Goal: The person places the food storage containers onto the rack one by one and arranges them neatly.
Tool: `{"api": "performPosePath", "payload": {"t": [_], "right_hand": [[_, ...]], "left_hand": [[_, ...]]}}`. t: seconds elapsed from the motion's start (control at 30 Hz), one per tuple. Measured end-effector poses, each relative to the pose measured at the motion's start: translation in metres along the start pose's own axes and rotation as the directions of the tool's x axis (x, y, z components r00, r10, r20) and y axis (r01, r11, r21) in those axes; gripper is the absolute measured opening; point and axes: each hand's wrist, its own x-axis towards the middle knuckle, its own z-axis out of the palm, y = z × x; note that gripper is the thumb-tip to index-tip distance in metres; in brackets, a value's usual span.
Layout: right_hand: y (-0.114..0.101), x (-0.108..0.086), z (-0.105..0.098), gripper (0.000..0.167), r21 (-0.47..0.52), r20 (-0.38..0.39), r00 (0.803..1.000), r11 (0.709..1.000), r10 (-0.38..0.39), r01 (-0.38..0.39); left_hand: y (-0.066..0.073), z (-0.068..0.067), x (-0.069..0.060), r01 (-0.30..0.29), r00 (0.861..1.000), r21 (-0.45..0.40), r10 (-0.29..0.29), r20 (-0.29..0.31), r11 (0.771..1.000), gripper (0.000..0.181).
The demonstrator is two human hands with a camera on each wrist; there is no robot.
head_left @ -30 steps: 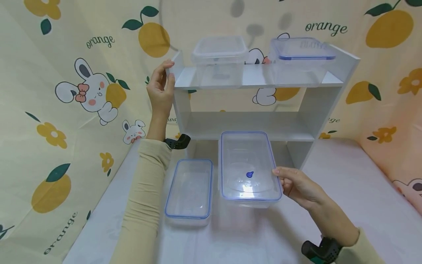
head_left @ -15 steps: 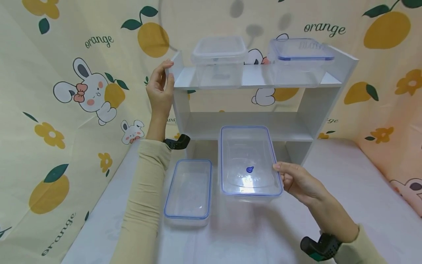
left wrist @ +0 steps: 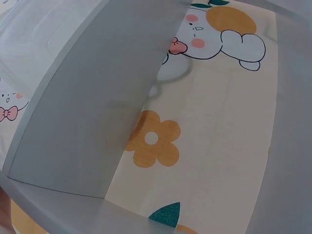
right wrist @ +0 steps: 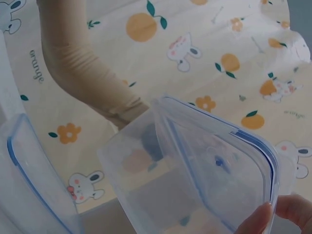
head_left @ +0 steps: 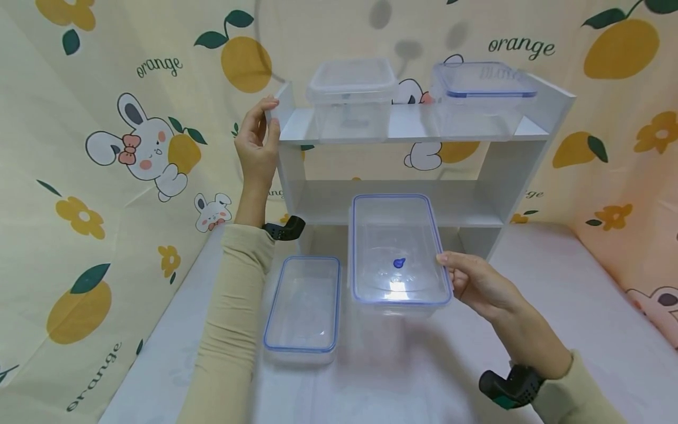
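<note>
- Four clear plastic containers in view, all lidded: one held, one on the desk [head_left: 561, 306], two on the white shelf unit [head_left: 339, 200].
- Right grip [head_left: 481, 288]: grasping the held container [head_left: 402, 235] by its right rim. Right wrist view has thumb and finger either side of the rim, near a lid corner.
- Held container: up off the desk, shadow under it, in front of the shelf unit's lower levels, right of centre. Tipped, lid face toward the head camera. Blue-trimmed lid on, blue valve [head_left: 399, 263] on the lid. Far end overlaps the middle board's front edge in the head view; can't tell if it touches.
- Left grip [head_left: 258, 141]: fingers curved, grasping the shelf unit's left side panel at its top front corner. Left wrist view catches only a sliver of the hand.
- Second container [head_left: 303, 306]: flat on the desk, ahead of the unit's bottom left corner, just left of the held one. Blue-trimmed lid.
- Top board, left end: white-lidded container [head_left: 349, 103].
- Top board, right end: blue-edged container [head_left: 482, 109], well apart from its neighbour.
- Printed backdrop [head_left: 328, 29] behind the unit.
</note>
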Motion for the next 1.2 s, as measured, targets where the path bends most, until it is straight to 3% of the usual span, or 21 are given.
{"api": "performPosePath", "payload": {"t": [0.33,0.7,1.2], "right_hand": [[-0.003,0.004,0.005,0.018,-0.004,-0.077,0.997,1.0,0.016,-0.017],[-0.004,0.011,0.004,0.017,0.05,-0.06,0.998,0.999,0.006,-0.004],[-0.01,0.015,0.012,0.014,0.116,-0.147,0.988,0.993,0.041,-0.024]], "left_hand": [[0.001,0.0,0.0,0.003,1.0,0.006,-0.003,0.001,1.0,0.028],[0.001,-0.001,0.0,0.001,1.0,-0.007,-0.001,0.004,1.0,0.027],[-0.001,-0.001,0.001,-0.01,1.0,0.008,0.01,0.003,1.0,0.027]]}}
